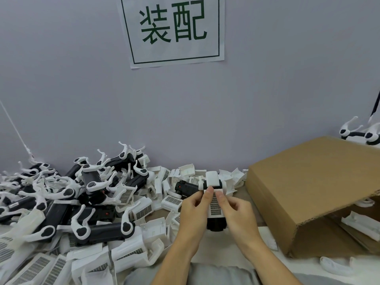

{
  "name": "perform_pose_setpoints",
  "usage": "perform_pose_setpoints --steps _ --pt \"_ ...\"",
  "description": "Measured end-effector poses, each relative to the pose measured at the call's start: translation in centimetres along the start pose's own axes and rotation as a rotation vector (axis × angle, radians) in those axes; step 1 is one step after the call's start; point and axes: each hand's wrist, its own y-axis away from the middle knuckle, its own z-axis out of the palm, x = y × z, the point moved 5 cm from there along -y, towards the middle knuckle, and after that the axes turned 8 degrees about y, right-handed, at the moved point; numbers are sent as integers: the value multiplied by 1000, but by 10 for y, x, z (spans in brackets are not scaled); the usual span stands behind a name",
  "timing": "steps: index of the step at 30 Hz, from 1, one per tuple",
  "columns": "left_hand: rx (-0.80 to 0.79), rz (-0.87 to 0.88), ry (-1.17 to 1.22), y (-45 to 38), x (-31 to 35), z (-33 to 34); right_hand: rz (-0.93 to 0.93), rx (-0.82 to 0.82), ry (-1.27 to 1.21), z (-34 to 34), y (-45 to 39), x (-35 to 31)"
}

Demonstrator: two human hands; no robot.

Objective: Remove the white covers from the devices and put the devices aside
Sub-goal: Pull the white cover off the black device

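Hands (194, 210) (236, 210) both clamped on one black device (216, 224), thumbs on its white cover (214, 204), one cardboard box (308, 192) right, uncounted pile of devices (82, 198) left

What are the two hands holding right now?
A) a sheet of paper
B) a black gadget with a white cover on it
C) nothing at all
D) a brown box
B: the left hand and the right hand both grip one black device, with both thumbs pressing on its white cover.
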Motion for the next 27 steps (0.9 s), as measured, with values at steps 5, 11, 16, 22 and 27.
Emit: perform_pose_setpoints --steps 5,11,16,22,27 --pt "43 14 -65 -1 -1 -3 -56 31 26 -5 -3 0" --pt "45 22 -29 -2 -1 -3 -52 19 14 -2 -2 2" --pt "0 -16 -83 0 -6 1 -18 89 -13 -6 -4 7" --pt "-49 52 -221 2 -1 4 -6 41 -110 -5 -6 9" --pt "-32 60 -289 -1 -3 -1 -84 61 38 -5 -7 7"
